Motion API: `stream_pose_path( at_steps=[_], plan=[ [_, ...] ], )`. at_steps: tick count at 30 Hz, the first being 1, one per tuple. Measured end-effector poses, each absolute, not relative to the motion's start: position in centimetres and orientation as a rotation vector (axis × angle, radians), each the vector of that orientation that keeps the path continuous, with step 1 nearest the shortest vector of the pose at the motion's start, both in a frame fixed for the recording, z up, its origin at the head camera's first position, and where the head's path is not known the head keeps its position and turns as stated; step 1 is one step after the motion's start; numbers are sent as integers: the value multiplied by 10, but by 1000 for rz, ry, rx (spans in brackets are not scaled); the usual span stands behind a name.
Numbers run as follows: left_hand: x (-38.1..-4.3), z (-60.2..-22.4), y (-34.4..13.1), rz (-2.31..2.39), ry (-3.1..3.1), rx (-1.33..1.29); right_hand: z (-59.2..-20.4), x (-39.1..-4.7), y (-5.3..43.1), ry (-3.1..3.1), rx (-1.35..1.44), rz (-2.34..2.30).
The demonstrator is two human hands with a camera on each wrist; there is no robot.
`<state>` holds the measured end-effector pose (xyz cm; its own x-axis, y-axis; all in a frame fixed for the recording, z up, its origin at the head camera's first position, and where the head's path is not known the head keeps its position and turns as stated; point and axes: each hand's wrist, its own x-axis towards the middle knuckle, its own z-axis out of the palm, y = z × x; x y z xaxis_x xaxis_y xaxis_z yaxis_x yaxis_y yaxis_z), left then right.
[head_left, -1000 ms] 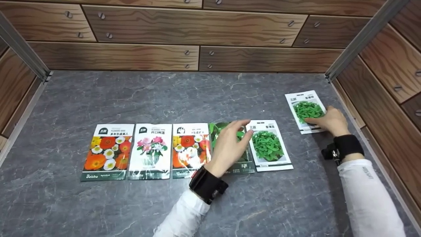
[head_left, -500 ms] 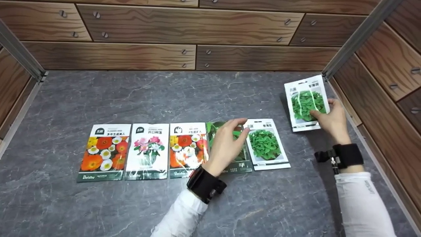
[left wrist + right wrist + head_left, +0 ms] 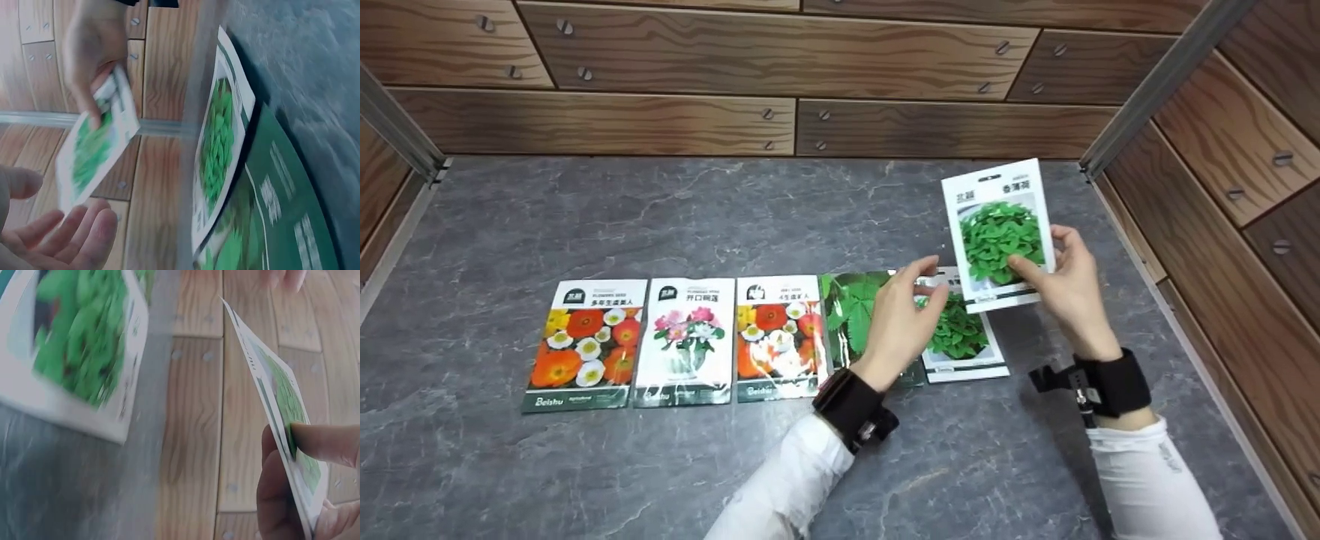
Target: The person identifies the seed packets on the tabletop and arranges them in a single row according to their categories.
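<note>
My right hand (image 3: 1076,296) pinches a white seed packet (image 3: 997,225) with a green leafy plant pictured on it, thumb on the front and fingers behind. The packet is raised and tilted, overlapping a matching seed packet (image 3: 964,349) on the tabletop in the head view. My left hand (image 3: 901,322) hovers with loosely bent fingers, holding nothing, and partly hides a dark green leaf-print packet (image 3: 842,307). In the left wrist view, the fingertips (image 3: 104,228) are close to the lower end of the held packet (image 3: 93,149).
Left of the green packets, an orange poppy packet (image 3: 778,319), a pink flower packet (image 3: 686,345) and another poppy packet (image 3: 585,324) lie in the same row. The grey marbled tabletop (image 3: 660,217) is bordered by wood-patterned walls (image 3: 660,56) at the back and sides.
My right hand has lifted the white seed packet off the table at the far right and carried it leftward toward my left hand. The left hand has shifted slightly relative to the row.
</note>
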<state>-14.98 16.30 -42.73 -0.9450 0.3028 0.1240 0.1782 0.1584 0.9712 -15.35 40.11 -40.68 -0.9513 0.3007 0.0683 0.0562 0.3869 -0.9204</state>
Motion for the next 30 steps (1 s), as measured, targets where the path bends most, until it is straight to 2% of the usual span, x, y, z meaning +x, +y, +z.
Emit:
stream_pose_path(
  at_steps=[9, 22, 26, 30],
  plan=[
    [-153, -430, 190, 2025, 2222, 341, -398, -141, 382, -2344, -224, 1741],
    [-149, -427, 209, 2008, 2255, 301, -386, -128, 414, -2477, -123, 1499],
    [-148, -424, 213, 1787, 2466, 463, -385, -126, 424, -2476, -103, 1523],
    [-143, -423, 214, 1330, 2813, 916, -387, -123, 434, -2398, -117, 1687]
  ],
)
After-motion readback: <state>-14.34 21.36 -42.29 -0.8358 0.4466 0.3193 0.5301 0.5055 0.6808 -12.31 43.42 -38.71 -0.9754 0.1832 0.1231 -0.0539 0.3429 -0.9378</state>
